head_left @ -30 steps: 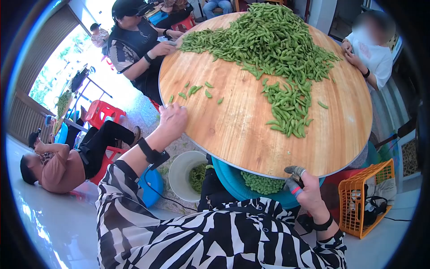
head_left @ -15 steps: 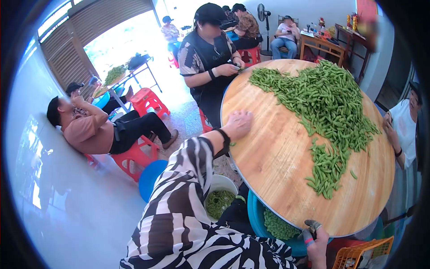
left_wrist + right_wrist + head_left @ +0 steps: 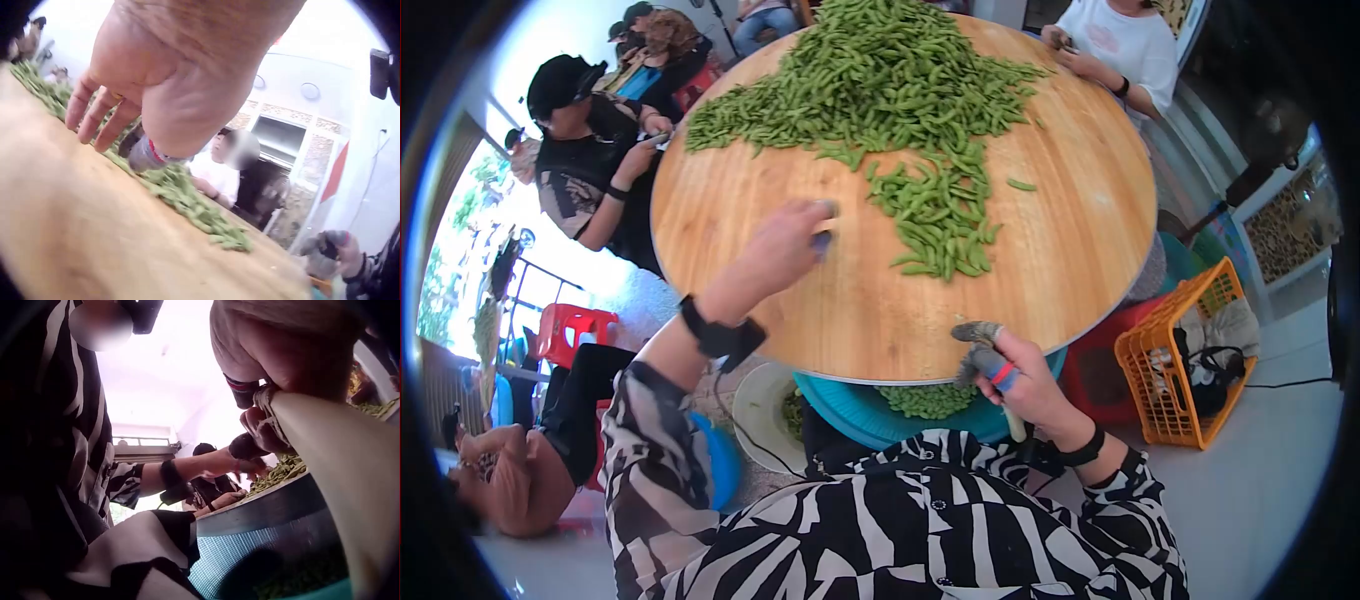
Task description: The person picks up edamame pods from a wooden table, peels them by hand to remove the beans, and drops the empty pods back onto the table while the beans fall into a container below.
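Note:
My left hand (image 3: 785,245) is over the round wooden tabletop (image 3: 800,320), its fingers loosely extended and holding nothing. A grey cover wraps its thumb (image 3: 147,156). Ahead and to its right, a long tongue of green bean pods (image 3: 935,225) runs down from the large pod heap (image 3: 880,80). At the tabletop's near edge, my right hand (image 3: 1025,385) grips a pale stick-like handle (image 3: 1014,428) with cord wound on it (image 3: 337,444). Grey covers sit on its thumb and a finger, with a red band. The handle's other end is hidden.
Below the table's near edge stands a turquoise basin (image 3: 825,400) holding shelled green beans (image 3: 925,401). A white bucket (image 3: 750,420) is left of it; an orange crate (image 3: 1180,425) stands at right. People (image 3: 585,150) sit round the table, with a red stool (image 3: 570,335) at left.
My left hand has moved from the table's left rim inward over the wood. The few loose pods at that side are gone from the tabletop. My right hand has stayed near the front edge.

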### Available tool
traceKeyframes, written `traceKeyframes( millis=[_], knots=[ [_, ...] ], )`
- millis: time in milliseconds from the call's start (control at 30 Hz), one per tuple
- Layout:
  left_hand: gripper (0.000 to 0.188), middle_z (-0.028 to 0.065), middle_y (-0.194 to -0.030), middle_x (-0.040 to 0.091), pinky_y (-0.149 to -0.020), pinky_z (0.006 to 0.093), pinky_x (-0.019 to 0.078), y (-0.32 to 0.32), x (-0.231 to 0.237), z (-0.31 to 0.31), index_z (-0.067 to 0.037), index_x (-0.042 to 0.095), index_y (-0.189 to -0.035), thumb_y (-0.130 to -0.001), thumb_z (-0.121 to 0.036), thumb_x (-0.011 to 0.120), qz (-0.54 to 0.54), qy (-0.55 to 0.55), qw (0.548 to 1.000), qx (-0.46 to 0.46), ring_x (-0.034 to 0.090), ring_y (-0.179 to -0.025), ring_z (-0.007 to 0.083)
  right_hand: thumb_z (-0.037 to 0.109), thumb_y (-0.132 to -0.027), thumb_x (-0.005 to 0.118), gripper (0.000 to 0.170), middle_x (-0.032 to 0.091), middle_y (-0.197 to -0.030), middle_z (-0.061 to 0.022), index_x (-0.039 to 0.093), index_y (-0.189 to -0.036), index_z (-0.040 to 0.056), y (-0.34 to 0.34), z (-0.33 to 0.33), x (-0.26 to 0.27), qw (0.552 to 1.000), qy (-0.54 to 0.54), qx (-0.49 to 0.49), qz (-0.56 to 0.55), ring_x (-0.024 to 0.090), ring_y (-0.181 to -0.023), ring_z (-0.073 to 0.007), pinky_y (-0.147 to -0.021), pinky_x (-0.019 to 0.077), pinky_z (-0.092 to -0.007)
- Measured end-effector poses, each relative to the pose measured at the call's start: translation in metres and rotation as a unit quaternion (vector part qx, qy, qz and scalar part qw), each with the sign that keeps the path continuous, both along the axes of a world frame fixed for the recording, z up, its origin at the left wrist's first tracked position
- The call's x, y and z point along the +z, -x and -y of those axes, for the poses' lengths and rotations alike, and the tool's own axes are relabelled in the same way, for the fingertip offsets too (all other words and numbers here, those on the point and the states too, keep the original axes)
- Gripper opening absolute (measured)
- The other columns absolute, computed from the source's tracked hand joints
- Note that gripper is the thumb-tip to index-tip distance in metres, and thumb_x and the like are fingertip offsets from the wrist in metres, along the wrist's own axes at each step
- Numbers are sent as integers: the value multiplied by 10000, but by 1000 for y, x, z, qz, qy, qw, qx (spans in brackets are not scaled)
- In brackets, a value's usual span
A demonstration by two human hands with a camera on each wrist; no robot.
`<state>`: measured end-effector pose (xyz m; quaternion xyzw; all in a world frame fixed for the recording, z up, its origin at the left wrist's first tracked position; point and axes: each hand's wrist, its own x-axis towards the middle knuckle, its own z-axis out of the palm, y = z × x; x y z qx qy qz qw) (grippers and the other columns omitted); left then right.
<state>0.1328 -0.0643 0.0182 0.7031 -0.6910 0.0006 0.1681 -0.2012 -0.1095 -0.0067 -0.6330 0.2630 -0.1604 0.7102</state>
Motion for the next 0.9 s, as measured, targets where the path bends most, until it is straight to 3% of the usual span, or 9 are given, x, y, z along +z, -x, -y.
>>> traceKeyframes(
  millis=[67, 167, 233, 400, 500, 600, 667, 767, 900],
  knots=[
    [274, 174, -971, 574, -830, 415, 454, 35, -4, 46, -49, 568, -1044, -771, -63, 579, -15, 45, 992, -117, 543, -935, 344, 146, -957, 482, 319, 530, -684, 6, 505, -1252, 24, 1, 0, -3, 1000, -25, 10, 2, 437, -525, -35, -469, 352, -186],
    [281, 154, -961, 558, -826, 421, 449, 63, -19, 96, -46, 578, -1021, -741, -44, 581, -38, 112, 981, -154, 524, -925, 343, 143, -956, 485, 320, 534, -688, 4, 503, -1249, 15, 5, 0, -1, 1000, -21, -3, -16, 438, -523, -35, -466, 351, -183],
    [280, 152, -1025, 543, -834, 438, 433, 68, -29, 108, -34, 565, -1021, -743, -6, 551, 34, 25, 990, -137, 496, -963, 365, 140, -955, 486, 316, 530, -682, 3, 504, -1242, 8, 11, 1, -3, 1000, -21, -12, -15, 439, -520, -36, -463, 352, -184],
    [235, 142, -995, 552, -820, 443, 435, 46, -19, 76, -26, 576, -960, -729, 5, 551, -11, -24, 987, -159, 505, -964, 361, 148, -957, 479, 311, 547, -673, -14, 502, -1226, -8, 18, 4, -5, 998, -27, -48, -3, 443, -509, -43, -456, 356, -188],
    [144, 139, -939, 571, -801, 445, 442, 40, -7, 70, -22, 586, -899, -756, -21, 572, 3, -69, 993, -97, 522, -951, 351, 165, -967, 454, 313, 584, -700, -45, 496, -1224, -9, 19, 5, -15, 999, -33, -29, 9, 445, -501, -56, -454, 361, -193],
    [117, 153, -912, 588, -789, 447, 448, 56, 0, 85, -17, 597, -853, -787, -112, 613, -61, 32, 991, -111, 539, -942, 349, 178, -979, 411, 323, 589, -712, -67, 488, -1230, -9, 12, 6, -11, 996, -73, -30, 50, 445, -493, -69, -453, 364, -196],
    [208, 179, -933, 597, -791, 451, 457, 77, -3, 105, -16, 611, -860, -802, -214, 639, -27, -26, 999, -30, 549, -960, 352, 167, -980, 377, 324, 553, -680, -61, 491, -1228, -7, 8, 6, -6, 979, -161, -61, 112, 444, -486, -78, -453, 366, -197],
    [240, 201, -915, 600, -786, 454, 464, 97, -21, 119, -9, 617, -850, -806, -245, 631, 19, -18, 999, 24, 565, -935, 362, 155, -975, 365, 328, 556, -686, -72, 489, -1224, -19, 9, 6, -5, 978, -157, -66, 120, 454, -489, -81, -450, 366, -197],
    [258, 193, -893, 602, -795, 453, 467, 100, -35, 129, -8, 619, -844, -795, -260, 641, -6, -5, 1000, 18, 594, -869, 358, 148, -974, 364, 326, 581, -722, -86, 488, -1221, -26, 10, 5, -7, 981, -153, -59, 105, 466, -498, -83, -445, 367, -197]
  ],
)
